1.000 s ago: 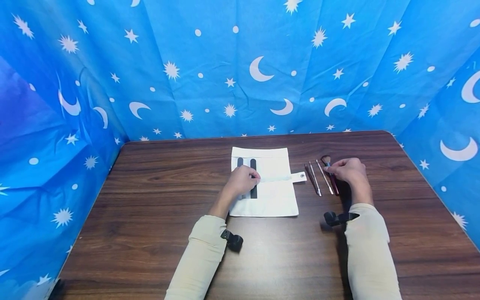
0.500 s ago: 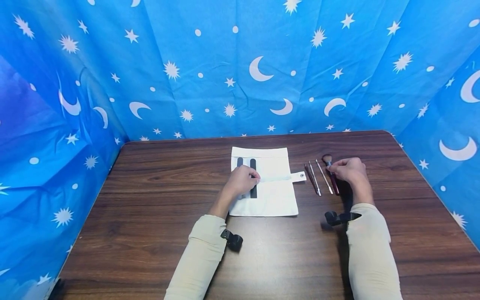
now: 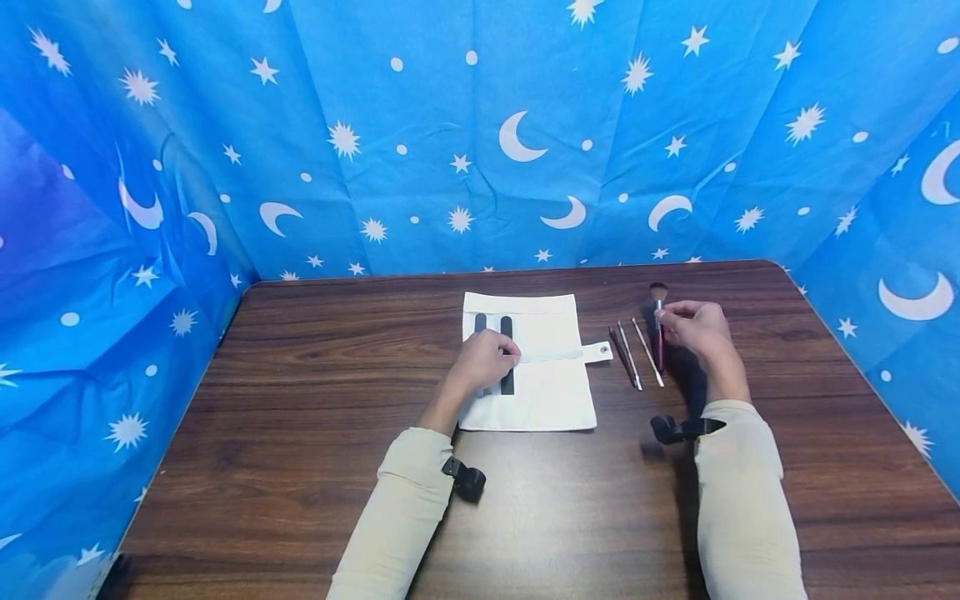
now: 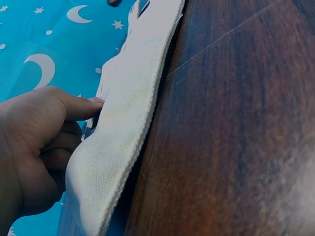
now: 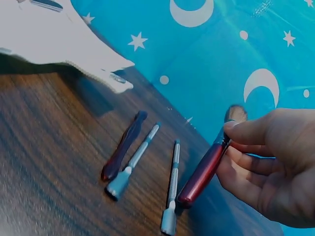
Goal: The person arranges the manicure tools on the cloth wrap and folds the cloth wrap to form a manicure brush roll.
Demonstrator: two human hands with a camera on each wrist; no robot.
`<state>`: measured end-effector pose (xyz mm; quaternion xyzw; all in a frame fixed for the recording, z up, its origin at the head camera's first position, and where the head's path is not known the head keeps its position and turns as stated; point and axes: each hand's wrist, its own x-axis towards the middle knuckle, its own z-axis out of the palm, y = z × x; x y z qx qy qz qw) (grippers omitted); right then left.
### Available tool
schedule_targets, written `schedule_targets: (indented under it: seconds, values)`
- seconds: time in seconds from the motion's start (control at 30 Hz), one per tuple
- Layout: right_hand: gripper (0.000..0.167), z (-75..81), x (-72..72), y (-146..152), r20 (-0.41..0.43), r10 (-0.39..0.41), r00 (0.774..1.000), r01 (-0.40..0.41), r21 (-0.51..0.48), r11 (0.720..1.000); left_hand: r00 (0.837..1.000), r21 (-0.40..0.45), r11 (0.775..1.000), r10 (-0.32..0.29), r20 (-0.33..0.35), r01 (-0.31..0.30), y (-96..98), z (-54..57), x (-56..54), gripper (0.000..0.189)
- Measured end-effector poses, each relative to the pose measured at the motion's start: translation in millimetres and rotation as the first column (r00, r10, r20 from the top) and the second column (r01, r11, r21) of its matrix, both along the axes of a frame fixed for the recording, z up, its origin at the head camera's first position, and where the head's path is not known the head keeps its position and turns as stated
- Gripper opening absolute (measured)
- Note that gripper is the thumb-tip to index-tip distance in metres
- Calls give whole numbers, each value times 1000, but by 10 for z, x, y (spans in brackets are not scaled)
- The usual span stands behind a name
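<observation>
My right hand pinches a makeup brush near its metal collar. The brush has a dark red handle and brown bristles that point up and away. In the head view, my left hand is over the left part of a white cloth pouch laid flat, pinching its pocket edge between thumb and finger. Two dark flat strips sit in the pouch, partly covered by that hand. Beside the brush lie two slim metal tools with flattened ends and a dark reddish tool.
The wooden table has blue cloth with stars and moons hanging behind and at its sides. A snap strap sticks out from the pouch's right side, near the small tools.
My right hand has moved slightly away from me with the brush, which now stands more upright in the head view and has shifted away. The left hand and pouch look unmoved.
</observation>
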<state>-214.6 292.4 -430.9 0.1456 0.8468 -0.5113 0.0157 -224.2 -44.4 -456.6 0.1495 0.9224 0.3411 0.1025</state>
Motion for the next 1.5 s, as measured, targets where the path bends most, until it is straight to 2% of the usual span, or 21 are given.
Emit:
schedule_targets:
  seconds: [0.1,0.17,0.3,0.4,0.67,0.8,1.0,1.17,1.3,1.5]
  values:
    - [40,25,-15,-30,-30,9,1000,-10,-33,999,1000,-10,1000,-1,-5,1,4,5,-6,14]
    - [39,40,-27,-61,-55,24,998,-29,-94,995,1000,-15,1000,-1,-9,0,5,10,-6,14]
    - [27,66,-70,-168,-98,70,993,-91,-226,970,1000,-25,1000,5,-16,-6,4,15,-3,14]
    - [20,75,-111,-279,-114,105,988,-133,-275,952,1000,-29,1000,9,-17,-10,1,19,1,15]
    - [44,63,-195,-584,-122,185,975,-214,-306,928,1000,-30,1000,6,-25,-7,0,11,11,15]
    - [46,22,-244,-740,-111,219,969,-245,-380,892,1000,-27,1000,4,-29,-5,-6,12,10,15]
    - [32,-75,-338,-1055,-100,250,963,-267,-469,842,999,-30,1000,-1,-43,0,-14,4,6,14]
    - [24,-117,-382,-1292,-128,233,964,-265,-527,808,999,-33,999,-1,-50,-1,7,11,14,13]
    - [20,-178,-399,-1407,-131,215,968,-252,-527,812,999,-40,999,1,-54,-3,20,10,16,13]
    - [24,-278,-455,-1481,-71,193,979,-201,-521,830,998,-42,999,2,-65,-5,20,21,22,12]
